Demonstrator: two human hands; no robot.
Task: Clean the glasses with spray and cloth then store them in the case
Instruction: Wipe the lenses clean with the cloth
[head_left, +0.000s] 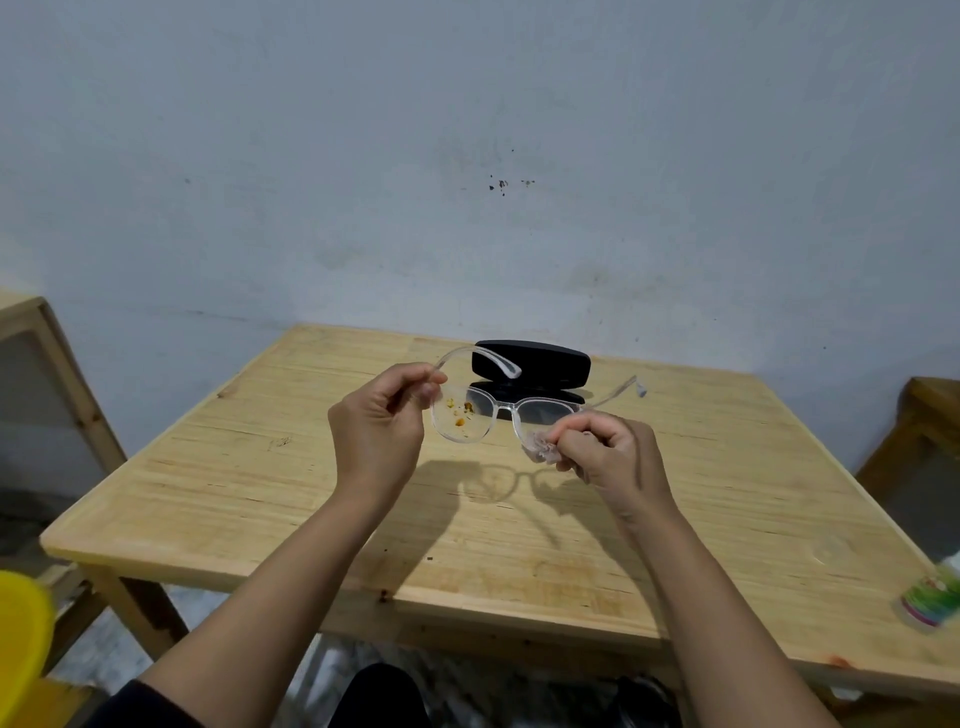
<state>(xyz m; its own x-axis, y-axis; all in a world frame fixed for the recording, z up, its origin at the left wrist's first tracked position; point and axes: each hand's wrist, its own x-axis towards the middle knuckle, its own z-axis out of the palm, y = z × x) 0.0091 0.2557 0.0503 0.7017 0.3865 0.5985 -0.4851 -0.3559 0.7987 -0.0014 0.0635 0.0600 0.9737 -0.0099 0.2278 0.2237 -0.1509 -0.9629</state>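
Note:
Clear-framed glasses (501, 410) hang above the wooden table (260, 467), temples unfolded. My left hand (382, 431) pinches the frame at its left hinge. Orange-brown specks dirty the left lens (460, 415). My right hand (602, 449) is closed on a small crumpled pinkish cloth (540, 449), pressed against the lower edge of the right lens. Behind the glasses a black case (535, 366) lies open on the table. A spray bottle (932, 597) with a green label lies at the table's right edge, partly cut off by the frame.
A pale wall stands close behind the table. Wooden furniture is at the far left (47, 374) and far right (924, 415). A yellow object (21, 629) sits at the lower left, beside the table's leg.

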